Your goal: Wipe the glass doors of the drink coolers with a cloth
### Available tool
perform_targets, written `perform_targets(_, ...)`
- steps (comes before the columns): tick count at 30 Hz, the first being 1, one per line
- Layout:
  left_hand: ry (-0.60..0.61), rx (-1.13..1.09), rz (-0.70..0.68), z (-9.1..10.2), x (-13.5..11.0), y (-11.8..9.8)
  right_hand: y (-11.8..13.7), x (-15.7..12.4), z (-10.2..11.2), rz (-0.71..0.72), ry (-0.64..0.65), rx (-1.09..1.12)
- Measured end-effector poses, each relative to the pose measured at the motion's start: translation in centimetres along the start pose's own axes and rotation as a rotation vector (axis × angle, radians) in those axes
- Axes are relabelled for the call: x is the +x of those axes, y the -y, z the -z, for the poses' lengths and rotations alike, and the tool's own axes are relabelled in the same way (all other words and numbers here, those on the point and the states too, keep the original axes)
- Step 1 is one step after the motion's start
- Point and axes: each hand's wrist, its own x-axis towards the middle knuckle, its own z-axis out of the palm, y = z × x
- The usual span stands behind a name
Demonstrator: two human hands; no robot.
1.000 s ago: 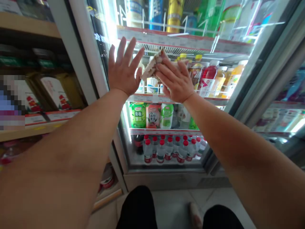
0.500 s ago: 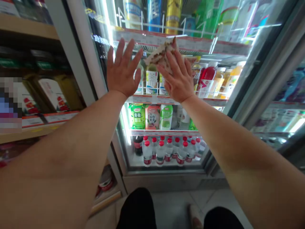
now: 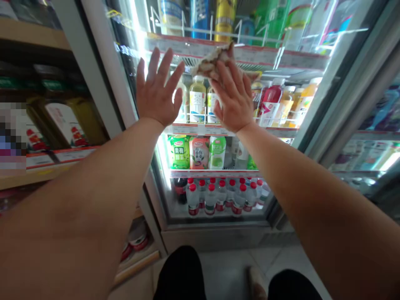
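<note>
My left hand [image 3: 160, 92] is spread flat with its fingers apart, palm towards the glass door [image 3: 170, 214] of a lit drinks fridge. It holds nothing. To its right, my right hand [image 3: 235, 96] presses a crumpled, light-coloured cloth [image 3: 210, 64] against the glass. The cloth bunches out above and to the left of the fingertips, and the palm hides part of it. Behind the glass near my right hand stand a pale tea bottle [image 3: 198, 100] and a red drink bottle [image 3: 271, 102].
Inside the fridge, lower shelves hold green and pink cartons [image 3: 199, 153] and several red-capped water bottles [image 3: 211, 200]. Left of the door frame, a wooden shelf [image 3: 46, 168] carries large oil bottles [image 3: 64, 116]. Metal framing [image 3: 340, 121] and another fridge stand at the right. My knees [image 3: 179, 273] show below.
My right hand and the cloth have shifted slightly upward, and the cloth is folded differently. More of the tea bottle shows. My left hand moved slightly left and stays spread.
</note>
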Motion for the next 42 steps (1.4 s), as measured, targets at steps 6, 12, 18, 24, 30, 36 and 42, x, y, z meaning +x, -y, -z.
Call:
perform_targets(6, -0.006, 0.023, -0.024, 0.1, -0.1, 0.0, 0.2, -0.2, -0.2, 0.081, 0.094, -0.013)
perform_targets(12, 0.004, -0.012, 0.007, 0.0, -0.1, 0.1, -0.2, -0.1, -0.6, -0.097, -0.064, -0.002)
perform_targets(18, -0.04, -0.075, 0.02, -0.1, -0.1, -0.1, -0.2, -0.2, -0.1, 0.015, 0.035, -0.005)
perform_targets(24, 0.024, 0.019, 0.014, 0.1, -0.1, 0.0, -0.4, -0.4, -0.9, 0.006, -0.013, 0.013)
perform_targets(30, -0.053, 0.017, -0.01, -0.5, -0.2, 0.4, -0.7, -0.1, -1.2, -0.194, -0.238, -0.051)
perform_targets(36, 0.005, -0.051, 0.028, 0.2, -0.2, -0.2, -0.2, -0.6, -0.3, 0.111, 0.038, -0.003)
perform_targets(42, 0.053, -0.099, 0.095, 0.7, 0.1, -0.7, -0.3, -0.6, -1.0, -0.014, -0.001, -0.01)
